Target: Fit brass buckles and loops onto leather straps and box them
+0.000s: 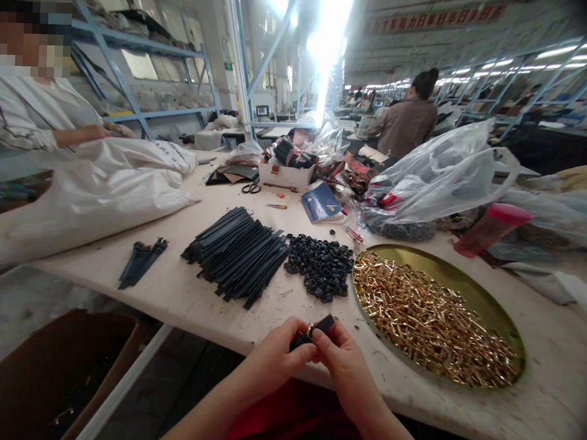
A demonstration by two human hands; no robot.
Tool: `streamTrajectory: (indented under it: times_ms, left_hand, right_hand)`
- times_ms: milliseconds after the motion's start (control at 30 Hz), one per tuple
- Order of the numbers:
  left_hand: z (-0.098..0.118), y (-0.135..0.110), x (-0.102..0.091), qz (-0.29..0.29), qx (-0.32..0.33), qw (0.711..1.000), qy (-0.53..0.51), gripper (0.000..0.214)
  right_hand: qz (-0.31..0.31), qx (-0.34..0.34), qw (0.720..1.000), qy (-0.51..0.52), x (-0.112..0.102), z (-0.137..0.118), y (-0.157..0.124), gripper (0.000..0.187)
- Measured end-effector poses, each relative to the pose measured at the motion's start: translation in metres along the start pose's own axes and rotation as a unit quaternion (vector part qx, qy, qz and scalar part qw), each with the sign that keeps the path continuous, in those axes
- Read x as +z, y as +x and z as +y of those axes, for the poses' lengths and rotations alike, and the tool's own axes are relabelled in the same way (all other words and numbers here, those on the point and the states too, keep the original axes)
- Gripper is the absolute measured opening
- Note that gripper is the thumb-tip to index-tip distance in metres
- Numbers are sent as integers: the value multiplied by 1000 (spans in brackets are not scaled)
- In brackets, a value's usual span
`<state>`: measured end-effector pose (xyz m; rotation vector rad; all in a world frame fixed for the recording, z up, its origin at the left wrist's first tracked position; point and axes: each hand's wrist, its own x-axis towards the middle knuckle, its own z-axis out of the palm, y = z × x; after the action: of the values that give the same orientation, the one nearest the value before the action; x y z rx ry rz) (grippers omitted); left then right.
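Close to the table's front edge, my left hand and my right hand meet with fingers closed on one black strap. A small gold buckle shows on the strap between the fingertips; the rest of it is hidden by my fingers. Beyond my hands lies a pile of flat black straps, with a heap of small black loops beside it. To the right, a round gold tray holds many small gold metal pieces. Several straps with buckles lie together at the left.
A white sack covers the left end, near a co-worker. Further back are scissors, a blue booklet and a white box. A plastic bag and pink-lidded bottle stand right. A cardboard box sits below left.
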<state>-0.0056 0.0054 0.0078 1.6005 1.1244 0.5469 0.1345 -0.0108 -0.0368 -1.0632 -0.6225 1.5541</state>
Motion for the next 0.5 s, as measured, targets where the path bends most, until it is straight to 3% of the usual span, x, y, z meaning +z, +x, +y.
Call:
streamTrajectory:
  times_ms: [67,133,367,433,500]
  left_hand:
    - [-2,2,3,-4,-18,998,-66,20]
    - [-5,5,6,-21,-37,992,-118,23]
    - [-15,10,14,-11,-77,980,-181,27]
    - [-16,10,17,-4,-89,977,-192,26]
    - [-17,9,20,7,-97,977,-188,24]
  right_hand:
    - [17,-74,992,-101,-2,1,-1,26]
    - [17,-102,982,-157,-3,0,-1,26]
    - [-69,8,995,-66,-2,-6,1,23]
    - [-40,-43,985,-161,-3,-5,-1,22]
    - [-6,-133,950,-282,-5,-4,-4,19]
